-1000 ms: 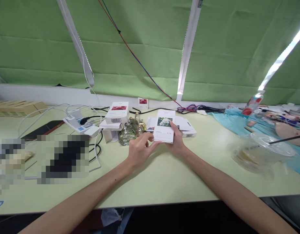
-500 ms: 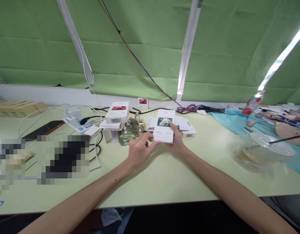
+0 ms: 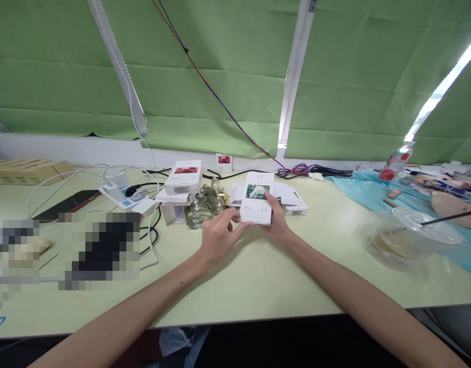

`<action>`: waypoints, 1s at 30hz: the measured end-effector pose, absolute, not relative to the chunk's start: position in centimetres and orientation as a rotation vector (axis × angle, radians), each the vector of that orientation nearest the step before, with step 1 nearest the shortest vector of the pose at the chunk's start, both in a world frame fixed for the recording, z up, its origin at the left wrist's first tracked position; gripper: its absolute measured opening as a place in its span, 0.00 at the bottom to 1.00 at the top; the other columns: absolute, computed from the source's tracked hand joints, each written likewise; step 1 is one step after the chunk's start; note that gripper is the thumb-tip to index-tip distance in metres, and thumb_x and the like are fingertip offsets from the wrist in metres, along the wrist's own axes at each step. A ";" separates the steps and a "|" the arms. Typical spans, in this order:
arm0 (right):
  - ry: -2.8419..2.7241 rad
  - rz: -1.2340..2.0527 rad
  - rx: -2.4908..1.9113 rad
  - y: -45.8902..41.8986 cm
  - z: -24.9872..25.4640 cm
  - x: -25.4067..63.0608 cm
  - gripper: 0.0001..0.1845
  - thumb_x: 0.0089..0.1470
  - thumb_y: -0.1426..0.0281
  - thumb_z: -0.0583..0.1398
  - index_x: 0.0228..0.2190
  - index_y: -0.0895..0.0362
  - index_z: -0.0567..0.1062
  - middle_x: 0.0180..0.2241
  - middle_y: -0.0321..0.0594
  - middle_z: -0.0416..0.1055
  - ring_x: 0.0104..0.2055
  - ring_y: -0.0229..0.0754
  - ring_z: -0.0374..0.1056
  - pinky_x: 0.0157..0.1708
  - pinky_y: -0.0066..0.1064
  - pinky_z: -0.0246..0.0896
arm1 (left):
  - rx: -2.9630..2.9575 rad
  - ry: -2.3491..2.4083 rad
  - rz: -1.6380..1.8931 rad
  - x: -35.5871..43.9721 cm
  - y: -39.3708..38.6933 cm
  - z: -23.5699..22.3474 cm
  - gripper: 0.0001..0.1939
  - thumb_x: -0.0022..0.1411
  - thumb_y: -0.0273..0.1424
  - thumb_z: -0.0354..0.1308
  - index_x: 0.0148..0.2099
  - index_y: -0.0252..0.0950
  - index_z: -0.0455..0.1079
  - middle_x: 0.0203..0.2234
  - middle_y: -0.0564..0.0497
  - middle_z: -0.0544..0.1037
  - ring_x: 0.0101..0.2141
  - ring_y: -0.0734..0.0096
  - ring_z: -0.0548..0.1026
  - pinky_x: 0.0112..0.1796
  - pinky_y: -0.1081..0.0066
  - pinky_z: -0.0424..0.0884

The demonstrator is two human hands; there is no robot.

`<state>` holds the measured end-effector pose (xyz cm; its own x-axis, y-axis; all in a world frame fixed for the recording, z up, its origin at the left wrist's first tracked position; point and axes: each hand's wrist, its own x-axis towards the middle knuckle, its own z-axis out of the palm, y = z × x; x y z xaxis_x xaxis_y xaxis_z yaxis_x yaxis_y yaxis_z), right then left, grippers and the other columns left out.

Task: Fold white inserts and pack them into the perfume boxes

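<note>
A white box with a white flower picture (image 3: 257, 207) is held tilted up between my two hands above the table. My right hand (image 3: 277, 220) grips its right side, thumb on the front by the picture. My left hand (image 3: 222, 232) closes on the lower left corner, with the thumb along the bottom edge. Just left of the box stand several glass perfume bottles (image 3: 199, 210) with gold-coloured tops. Another white box with a red flower picture (image 3: 185, 176) rests on opened white cartons. Behind my right hand lies a white box (image 3: 296, 208), partly covered.
Chargers with white cables (image 3: 116, 191) and a dark flat device (image 3: 67, 204) lie on the left. A clear cup with a straw (image 3: 402, 243) stands at right near a blue plastic sheet (image 3: 345, 189). Bundled cables (image 3: 297, 171) run along the back edge.
Almost nothing differs. Both hands keep the same hold on the flower box, and the whole view has shifted very slightly.
</note>
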<state>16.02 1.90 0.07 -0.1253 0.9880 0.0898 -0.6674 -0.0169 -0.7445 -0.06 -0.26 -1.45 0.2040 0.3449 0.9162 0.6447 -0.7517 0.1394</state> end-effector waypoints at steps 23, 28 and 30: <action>-0.758 1.559 -0.561 2.2 -0.2 16.1 0.20 0.51 0.55 0.65 0.41 0.55 0.76 0.40 0.42 0.82 0.50 0.52 0.77 0.47 0.41 0.75 | -2.172 -0.909 -1.584 -0.1 -0.3 -1.1 0.13 0.59 0.39 0.67 0.34 0.35 0.70 0.24 0.56 0.78 0.17 0.81 0.68 0.21 0.77 0.64; -0.765 1.548 -0.565 2.1 -0.2 16.1 0.20 0.52 0.55 0.64 0.40 0.56 0.76 0.39 0.42 0.82 0.50 0.53 0.77 0.47 0.42 0.75 | -2.183 -0.928 -1.574 -0.1 -0.2 -1.2 0.13 0.60 0.40 0.67 0.35 0.36 0.71 0.24 0.56 0.78 0.17 0.81 0.69 0.21 0.77 0.64; -0.762 1.549 -0.571 2.1 -0.2 16.1 0.20 0.52 0.55 0.64 0.41 0.56 0.76 0.39 0.42 0.82 0.49 0.52 0.77 0.47 0.42 0.75 | -2.181 -0.923 -1.578 -0.1 -0.2 -1.1 0.14 0.60 0.40 0.67 0.34 0.36 0.71 0.23 0.56 0.78 0.17 0.81 0.69 0.21 0.77 0.64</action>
<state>16.12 2.06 -0.16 -0.1226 0.9898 0.0733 -0.6621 -0.0266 -0.7489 -0.12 -0.20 -1.11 0.1926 0.3248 0.9260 0.6477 -0.7510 0.1286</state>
